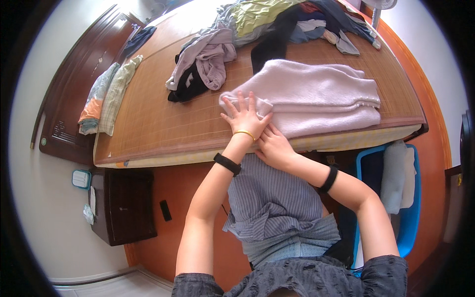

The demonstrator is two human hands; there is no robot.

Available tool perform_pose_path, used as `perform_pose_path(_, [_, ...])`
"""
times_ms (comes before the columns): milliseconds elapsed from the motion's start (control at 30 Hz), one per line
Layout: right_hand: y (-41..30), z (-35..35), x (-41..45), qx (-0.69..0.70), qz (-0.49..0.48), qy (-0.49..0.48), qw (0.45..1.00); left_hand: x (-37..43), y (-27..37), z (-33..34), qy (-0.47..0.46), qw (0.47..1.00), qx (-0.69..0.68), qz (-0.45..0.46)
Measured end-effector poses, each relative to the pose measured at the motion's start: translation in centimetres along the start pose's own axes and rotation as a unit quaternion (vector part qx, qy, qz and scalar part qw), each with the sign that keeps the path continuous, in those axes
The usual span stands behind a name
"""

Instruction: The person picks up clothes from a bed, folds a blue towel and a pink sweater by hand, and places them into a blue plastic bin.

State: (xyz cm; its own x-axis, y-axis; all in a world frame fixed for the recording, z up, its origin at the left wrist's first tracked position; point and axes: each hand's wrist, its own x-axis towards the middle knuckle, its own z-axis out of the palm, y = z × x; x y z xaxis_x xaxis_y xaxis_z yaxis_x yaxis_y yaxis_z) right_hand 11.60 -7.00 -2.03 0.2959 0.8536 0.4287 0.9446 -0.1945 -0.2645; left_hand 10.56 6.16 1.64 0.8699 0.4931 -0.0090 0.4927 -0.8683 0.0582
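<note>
A fuzzy pale pink knitted garment lies folded lengthwise near the front edge of the bed, with small pearl-like beads along its right end. My left hand rests palm down on its left end, fingers spread, over a folded-in part. Beside it, my right hand touches the garment's lower left edge, its fingers close together and partly behind my left thumb. Neither hand visibly grips the cloth. A striped blue-grey cloth covers my lap below the bed edge.
The woven bed mat holds a mauve garment, a heap of clothes at the back and folded clothes at the left. A blue plastic bin with rolled cloths stands right; a dark nightstand stands left.
</note>
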Motion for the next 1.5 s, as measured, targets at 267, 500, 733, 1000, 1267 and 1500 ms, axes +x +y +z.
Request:
perform_pose_path(267, [4.5,-2.2,2.6,-0.014,0.019,0.061,0.998,-0.2,-0.2,0.5,0.025,0.999,0.018,0.022])
perform_pose_path(500, [4.5,0.4,2.1,-0.084,0.047,-0.004,0.995,0.1,-5.7,-0.1,0.014,0.962,-0.210,0.173])
perform_pose_path(733, [4.2,0.5,2.0,-0.104,0.077,-0.003,0.992,-1.8,-11.8,2.5,0.024,0.997,-0.071,-0.007])
perform_pose_path(1000, [3.9,1.0,2.1,-0.118,0.075,0.011,0.990,-2.1,-7.5,3.5,0.004,0.987,-0.132,0.095])
perform_pose_path(1267, [3.9,0.2,1.5,0.054,0.078,0.089,0.991,0.6,0.2,-0.2,0.057,0.971,-0.153,0.174])
perform_pose_path(1500, [4.2,1.5,1.2,-0.129,0.038,0.109,0.985,3.1,1.7,-1.3,0.014,0.981,-0.073,0.181])
